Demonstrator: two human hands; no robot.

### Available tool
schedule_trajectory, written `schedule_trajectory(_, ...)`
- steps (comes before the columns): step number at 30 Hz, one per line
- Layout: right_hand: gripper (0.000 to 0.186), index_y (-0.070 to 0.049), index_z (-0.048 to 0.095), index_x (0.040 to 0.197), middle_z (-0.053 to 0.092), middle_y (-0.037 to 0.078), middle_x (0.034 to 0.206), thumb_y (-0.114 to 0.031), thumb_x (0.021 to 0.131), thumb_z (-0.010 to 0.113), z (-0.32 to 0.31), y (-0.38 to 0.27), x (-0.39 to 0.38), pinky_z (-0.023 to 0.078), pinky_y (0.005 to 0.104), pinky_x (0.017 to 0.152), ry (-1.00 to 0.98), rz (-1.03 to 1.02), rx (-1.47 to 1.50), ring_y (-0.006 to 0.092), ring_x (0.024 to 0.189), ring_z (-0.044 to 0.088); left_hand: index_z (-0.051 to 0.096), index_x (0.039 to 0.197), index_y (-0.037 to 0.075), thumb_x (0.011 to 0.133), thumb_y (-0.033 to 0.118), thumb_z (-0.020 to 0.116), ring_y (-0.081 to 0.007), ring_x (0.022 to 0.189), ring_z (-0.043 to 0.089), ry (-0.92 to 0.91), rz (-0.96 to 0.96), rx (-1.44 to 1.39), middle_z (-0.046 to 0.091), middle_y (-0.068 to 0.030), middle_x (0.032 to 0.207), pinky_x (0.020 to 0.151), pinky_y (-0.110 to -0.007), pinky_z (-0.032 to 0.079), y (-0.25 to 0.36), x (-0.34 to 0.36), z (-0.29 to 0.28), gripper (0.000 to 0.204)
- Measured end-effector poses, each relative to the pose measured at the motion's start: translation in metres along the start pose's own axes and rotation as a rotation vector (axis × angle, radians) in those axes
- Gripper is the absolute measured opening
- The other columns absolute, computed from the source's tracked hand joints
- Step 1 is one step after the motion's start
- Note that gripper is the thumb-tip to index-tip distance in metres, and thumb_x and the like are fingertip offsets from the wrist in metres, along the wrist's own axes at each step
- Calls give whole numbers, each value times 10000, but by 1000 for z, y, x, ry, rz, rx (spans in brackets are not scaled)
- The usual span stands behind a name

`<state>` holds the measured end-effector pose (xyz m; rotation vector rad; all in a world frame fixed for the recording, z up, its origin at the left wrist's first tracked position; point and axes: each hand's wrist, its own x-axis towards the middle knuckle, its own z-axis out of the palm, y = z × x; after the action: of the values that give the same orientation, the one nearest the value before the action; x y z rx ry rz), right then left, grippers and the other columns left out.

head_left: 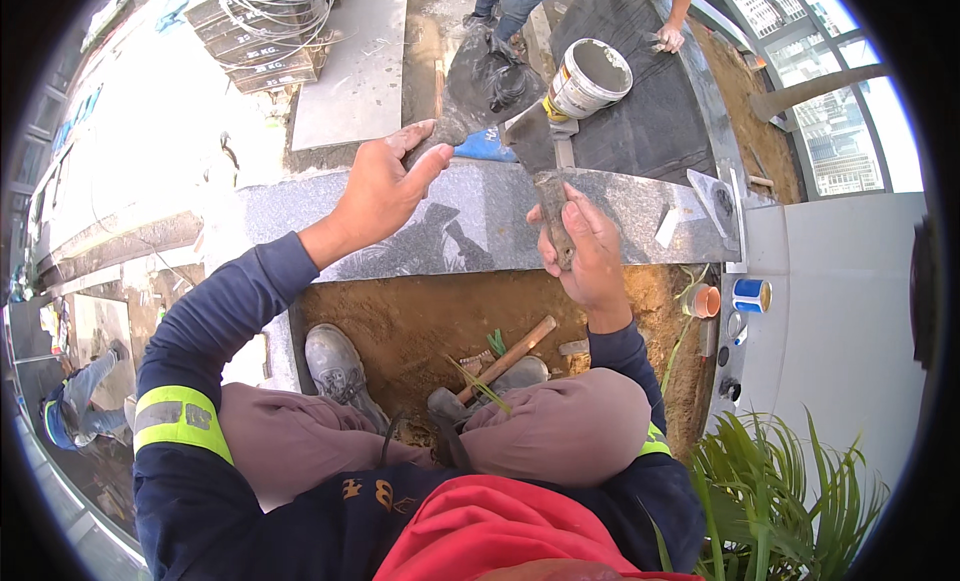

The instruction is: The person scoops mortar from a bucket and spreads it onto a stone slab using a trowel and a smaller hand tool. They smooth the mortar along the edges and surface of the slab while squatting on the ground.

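My right hand is closed on the grey, mortar-smeared handle of a putty knife, its dark blade pointing up and left. My left hand is raised to the left of the blade, thumb and fingers pinched on a dark grey object that I cannot make out against the dark bag behind it. Both hands are above a speckled grey granite slab. A white bucket smeared with grey mix sits beyond the blade, beside a dark plastic bag and a blue sheet.
A co-worker's hand and legs are at top; another worker is at left. Stacked weights with cables stand upper left. Below the slab are soil, a hammer, small cans and a palm plant.
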<state>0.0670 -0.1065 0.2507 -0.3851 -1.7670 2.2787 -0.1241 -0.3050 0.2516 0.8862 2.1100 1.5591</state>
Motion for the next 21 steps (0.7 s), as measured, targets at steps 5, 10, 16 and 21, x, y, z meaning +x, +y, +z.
schedule_trajectory(5,483,50,463,1443,649,123,1056,-292,1102,444,10,11,4,422,216,482,17,16,68,84,639,542,578,1270,-182,967,249,686,-299,1043,705,57,120,101,699,-316,1092,918,-358,532,3,-12,7,537)
schedule_trajectory(10,471,46,475,1440,647,124,1049,-284,1105,440,12,12,8,420,209,482,51,-11,144,79,634,542,621,1213,-151,944,191,710,-428,1044,695,71,335,218,679,-330,1124,918,-391,543,3,-17,10,445)
schedule_trajectory(16,476,41,477,1448,657,119,1035,-286,1104,449,-4,2,17,421,213,488,-7,-70,38,74,641,541,627,1196,-116,931,167,715,-441,933,685,33,483,310,684,-292,1039,823,-413,555,-4,-19,10,397)
schedule_trajectory(21,476,51,489,1439,663,119,1084,-279,1098,464,0,-13,17,433,218,508,-5,-160,-158,88,655,565,635,1196,-102,919,166,718,-436,898,667,-69,513,425,684,-275,1034,783,-440,545,-23,-21,9,394)
